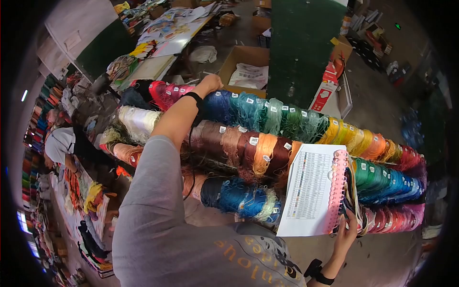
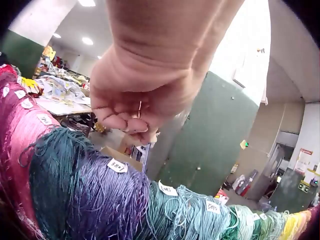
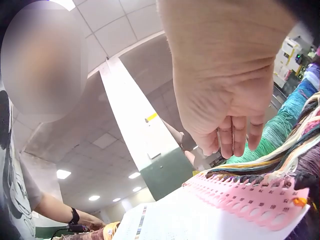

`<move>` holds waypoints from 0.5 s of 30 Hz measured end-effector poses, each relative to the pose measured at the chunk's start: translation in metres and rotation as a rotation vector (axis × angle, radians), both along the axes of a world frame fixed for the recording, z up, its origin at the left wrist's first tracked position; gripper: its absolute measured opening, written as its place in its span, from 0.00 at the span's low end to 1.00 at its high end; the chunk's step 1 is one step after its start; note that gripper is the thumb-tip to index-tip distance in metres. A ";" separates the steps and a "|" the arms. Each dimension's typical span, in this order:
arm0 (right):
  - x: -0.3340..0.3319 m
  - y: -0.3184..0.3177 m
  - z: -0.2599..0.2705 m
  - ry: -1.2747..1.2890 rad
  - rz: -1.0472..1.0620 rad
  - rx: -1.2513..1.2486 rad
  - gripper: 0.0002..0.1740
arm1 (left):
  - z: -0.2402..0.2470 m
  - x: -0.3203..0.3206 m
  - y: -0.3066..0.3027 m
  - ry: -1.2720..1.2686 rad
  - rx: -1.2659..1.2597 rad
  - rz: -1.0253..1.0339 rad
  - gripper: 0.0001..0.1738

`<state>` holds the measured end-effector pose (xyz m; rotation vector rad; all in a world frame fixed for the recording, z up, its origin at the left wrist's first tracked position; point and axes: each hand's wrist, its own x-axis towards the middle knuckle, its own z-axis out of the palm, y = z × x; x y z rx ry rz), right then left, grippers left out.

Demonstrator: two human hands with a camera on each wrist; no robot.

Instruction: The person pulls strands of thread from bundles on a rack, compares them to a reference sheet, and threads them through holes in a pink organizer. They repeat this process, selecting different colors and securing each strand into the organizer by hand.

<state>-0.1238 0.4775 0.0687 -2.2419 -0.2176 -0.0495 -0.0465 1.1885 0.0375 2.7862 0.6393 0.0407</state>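
Rows of coloured thread skeins [image 1: 267, 115] with small white number tags lie stacked in front of me. My left hand [image 1: 210, 83] reaches to the top row, above the purple and teal skeins [image 2: 100, 195]. Its fingers [image 2: 132, 112] are curled and pinch a thin strand. My right hand [image 1: 348, 228] grips the lower edge of a pink punched thread card [image 1: 337, 191] hung with loose threads, and a white printed colour chart [image 1: 308, 191] lies against it. In the right wrist view the fingers [image 3: 232, 135] hang down behind the pink card [image 3: 240, 197].
Another person in a white cap [image 1: 60, 143] bends over threads at the left. An open cardboard box [image 1: 246, 67] and a dark green pillar [image 1: 301, 43] stand beyond the skeins. A table with papers [image 1: 167, 33] is at the far back.
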 end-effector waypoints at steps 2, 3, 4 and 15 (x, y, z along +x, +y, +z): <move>0.001 0.003 0.001 -0.051 0.045 -0.021 0.14 | -0.004 -0.001 0.006 -0.198 -0.414 0.207 0.08; 0.001 0.003 0.001 -0.051 0.047 -0.020 0.14 | -0.001 -0.004 0.004 -0.198 -0.413 0.209 0.08; 0.002 0.003 0.001 -0.067 0.067 -0.036 0.15 | 0.002 -0.006 0.002 -0.215 -0.482 0.239 0.07; 0.006 0.005 0.006 -0.106 0.143 -0.063 0.14 | 0.048 -0.016 -0.038 -0.193 -1.168 0.284 0.06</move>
